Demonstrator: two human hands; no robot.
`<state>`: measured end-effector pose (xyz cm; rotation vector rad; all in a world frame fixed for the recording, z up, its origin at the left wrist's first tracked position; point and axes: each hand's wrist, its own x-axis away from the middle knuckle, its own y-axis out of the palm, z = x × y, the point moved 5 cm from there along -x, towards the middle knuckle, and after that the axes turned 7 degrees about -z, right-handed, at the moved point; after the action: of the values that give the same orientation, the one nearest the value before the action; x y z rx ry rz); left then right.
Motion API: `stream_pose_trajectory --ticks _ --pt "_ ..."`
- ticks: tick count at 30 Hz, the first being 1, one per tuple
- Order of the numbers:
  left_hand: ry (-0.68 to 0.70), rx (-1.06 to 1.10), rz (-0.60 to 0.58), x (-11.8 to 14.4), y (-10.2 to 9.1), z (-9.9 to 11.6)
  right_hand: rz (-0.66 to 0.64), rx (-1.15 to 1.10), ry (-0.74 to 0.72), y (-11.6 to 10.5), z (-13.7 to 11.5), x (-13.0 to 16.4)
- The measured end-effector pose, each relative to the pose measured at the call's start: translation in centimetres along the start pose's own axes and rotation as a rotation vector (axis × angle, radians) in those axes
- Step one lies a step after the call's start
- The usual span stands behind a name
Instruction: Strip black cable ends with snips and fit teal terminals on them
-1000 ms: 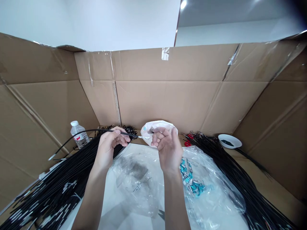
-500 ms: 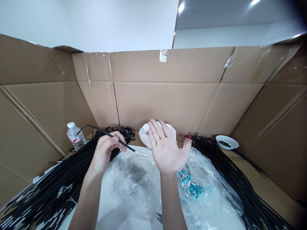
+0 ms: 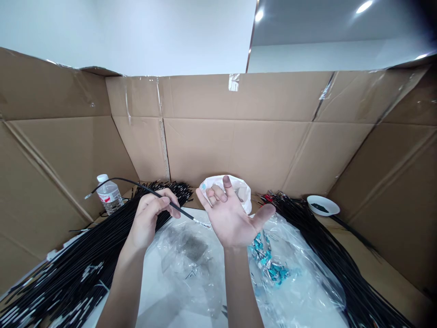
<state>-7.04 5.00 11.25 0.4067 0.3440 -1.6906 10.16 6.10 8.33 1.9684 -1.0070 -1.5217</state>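
Observation:
A black cable [image 3: 128, 181] with stripped, silvery wire at its right end is pinched in my left hand [image 3: 153, 209]. Its other end curves up and left, passing in front of the water bottle. Palm up, my right hand [image 3: 234, 218] holds nothing; its thumb is spread and some fingers curl. The cable's bare wire tip points at this palm, close beside it. Behind the right hand sits a white bag-lined container [image 3: 244, 193]. Below the hands lies a clear plastic bag [image 3: 191, 273]. Small teal and metal parts [image 3: 273, 264] rest on clear plastic to the right.
A thick bundle of black cables [image 3: 99, 246] lies at left, another bundle [image 3: 327, 246] at right. The water bottle [image 3: 109, 200] stands at far left. A white bowl [image 3: 327, 200] with dark bits is at far right. Cardboard walls [image 3: 239, 141] enclose the table.
My right hand has tilted and dropped slightly left, its fingers going from straight to partly curled. The cable's far end has swung outward to the left. The left hand stays nearly still.

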Motion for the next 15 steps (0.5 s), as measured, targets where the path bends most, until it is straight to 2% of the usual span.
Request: stream_pose_trajectory --ticks 6,15 --pt "0.000 0.015 -0.018 0.07 0.33 0.23 0.022 0.048 0.040 0.50 -0.16 0.36" --pt "0.019 -0.014 -0.059 -0.02 0.56 0.38 -0.097 0.067 0.089 1.01 -0.41 0.53"
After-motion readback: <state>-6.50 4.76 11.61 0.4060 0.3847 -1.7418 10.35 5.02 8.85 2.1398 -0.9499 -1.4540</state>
